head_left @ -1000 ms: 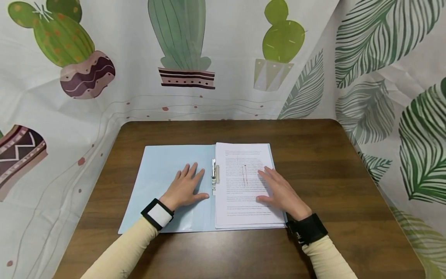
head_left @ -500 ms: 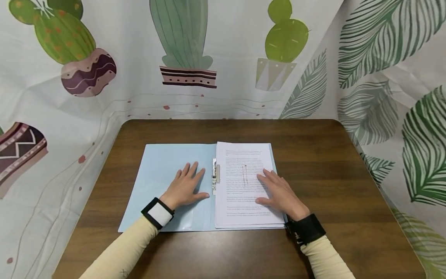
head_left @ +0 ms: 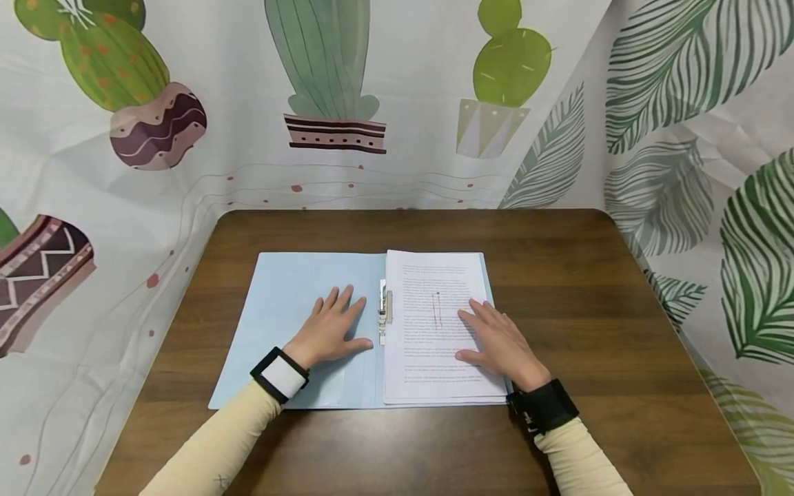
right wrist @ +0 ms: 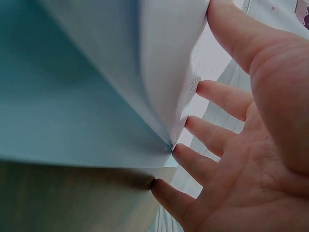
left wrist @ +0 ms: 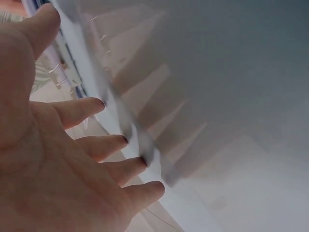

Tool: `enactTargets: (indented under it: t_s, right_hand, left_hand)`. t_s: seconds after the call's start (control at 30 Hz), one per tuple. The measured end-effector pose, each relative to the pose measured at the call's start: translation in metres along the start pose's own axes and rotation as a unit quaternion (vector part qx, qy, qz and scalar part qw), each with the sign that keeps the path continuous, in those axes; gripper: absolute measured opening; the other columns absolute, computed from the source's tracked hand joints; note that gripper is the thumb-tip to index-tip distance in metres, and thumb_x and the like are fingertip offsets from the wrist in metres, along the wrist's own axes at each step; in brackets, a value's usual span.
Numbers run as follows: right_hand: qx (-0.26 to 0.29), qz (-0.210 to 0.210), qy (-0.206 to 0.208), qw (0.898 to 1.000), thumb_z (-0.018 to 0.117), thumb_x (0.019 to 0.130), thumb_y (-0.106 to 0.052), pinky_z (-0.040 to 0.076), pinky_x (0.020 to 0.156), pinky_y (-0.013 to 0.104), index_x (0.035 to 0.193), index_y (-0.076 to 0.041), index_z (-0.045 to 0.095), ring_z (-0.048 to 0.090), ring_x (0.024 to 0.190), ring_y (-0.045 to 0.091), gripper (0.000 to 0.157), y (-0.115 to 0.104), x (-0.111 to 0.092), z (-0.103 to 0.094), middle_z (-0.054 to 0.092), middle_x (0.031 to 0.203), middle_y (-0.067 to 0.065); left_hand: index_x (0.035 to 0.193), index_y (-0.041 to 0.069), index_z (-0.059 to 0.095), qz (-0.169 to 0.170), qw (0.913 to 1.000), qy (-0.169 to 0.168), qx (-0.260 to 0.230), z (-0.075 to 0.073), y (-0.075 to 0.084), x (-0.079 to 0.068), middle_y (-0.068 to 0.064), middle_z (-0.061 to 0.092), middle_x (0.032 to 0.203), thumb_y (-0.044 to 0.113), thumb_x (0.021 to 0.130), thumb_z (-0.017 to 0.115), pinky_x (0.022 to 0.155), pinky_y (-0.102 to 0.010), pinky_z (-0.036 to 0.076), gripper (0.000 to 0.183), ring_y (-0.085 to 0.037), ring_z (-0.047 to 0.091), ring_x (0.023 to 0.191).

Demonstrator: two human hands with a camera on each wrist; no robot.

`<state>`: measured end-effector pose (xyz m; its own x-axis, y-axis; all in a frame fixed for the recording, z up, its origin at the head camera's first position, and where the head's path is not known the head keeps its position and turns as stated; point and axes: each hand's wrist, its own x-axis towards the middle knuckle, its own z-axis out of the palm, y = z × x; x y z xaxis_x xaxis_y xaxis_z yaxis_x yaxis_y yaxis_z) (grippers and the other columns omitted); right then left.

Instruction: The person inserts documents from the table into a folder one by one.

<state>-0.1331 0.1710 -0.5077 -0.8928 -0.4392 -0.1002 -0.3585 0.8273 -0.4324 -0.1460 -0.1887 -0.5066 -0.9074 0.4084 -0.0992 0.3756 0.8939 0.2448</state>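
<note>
A light blue ring binder (head_left: 273,296) lies open and flat in the head view. Its metal clasp (head_left: 382,311) stands by the spine, and a stack of printed pages (head_left: 422,375) with red marks covers the right side. My left hand (head_left: 327,331) rests with spread fingers on the bare inside cover; its fingertips touch the glossy surface in the left wrist view. Over the right part of the pages, my right hand (head_left: 502,344) is spread too. The right wrist view shows its fingertips (right wrist: 193,121) at the pages, with the little finger against the table. Neither hand grips anything.
The binder lies on a dark wooden table (head_left: 558,262) with rounded far corners. A white cloth (head_left: 422,138) printed with cacti and leaves hangs behind and along the sides. Black bands (head_left: 544,405) circle both wrists.
My right hand has slid slightly toward the near left over the pages, while the left hand keeps its place. The head view has shifted slightly.
</note>
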Motion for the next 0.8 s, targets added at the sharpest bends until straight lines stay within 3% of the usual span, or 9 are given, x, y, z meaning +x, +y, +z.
enactTargets:
  t_s: [0.2,0.47,0.63,0.8]
  right_hand:
    - [0.001,-0.003,0.006,1.0,0.085,0.085,-0.038,0.021,0.118,0.067,0.152,-0.006,0.05,0.024,0.153,0.043,0.082,0.002,-0.001,0.0,0.032,0.164,0.021]
    - [0.005,0.003,0.004,1.0,0.085,0.085,-0.038,0.02,0.118,0.065,0.152,-0.007,0.05,0.023,0.153,0.042,0.082,0.002,-0.002,-0.001,0.031,0.165,0.019]
    - [0.006,0.008,0.001,1.0,0.084,0.086,-0.039,0.019,0.119,0.065,0.153,-0.008,0.049,0.022,0.153,0.042,0.081,0.002,-0.001,-0.001,0.031,0.165,0.019]
    - [0.005,0.009,-0.003,1.0,0.084,0.086,-0.039,0.019,0.118,0.066,0.153,-0.008,0.049,0.022,0.153,0.042,0.081,0.002,-0.001,-0.002,0.031,0.165,0.019]
  left_hand:
    - [0.148,0.002,0.054,0.022,0.9994,0.025,-0.009,-0.015,0.001,0.014,-0.028,0.042,0.155,0.047,0.095,0.072,0.11,-0.074,0.028,0.071,-0.054,0.036,0.143]
    - [0.14,-0.001,0.061,0.065,0.9954,0.069,-0.007,-0.03,0.009,0.055,-0.024,0.059,0.142,0.023,0.099,0.071,0.104,-0.07,0.04,0.048,-0.042,0.057,0.13]
    - [0.119,-0.002,0.073,0.081,0.9923,0.092,-0.021,-0.028,0.013,0.078,-0.023,0.069,0.124,0.011,0.098,0.071,0.095,-0.059,0.051,0.025,-0.037,0.067,0.114]
    - [0.099,0.002,0.078,0.064,0.9935,0.091,-0.022,-0.023,0.016,0.091,-0.011,0.072,0.099,0.007,0.095,0.073,0.081,-0.049,0.055,0.008,-0.027,0.071,0.089]
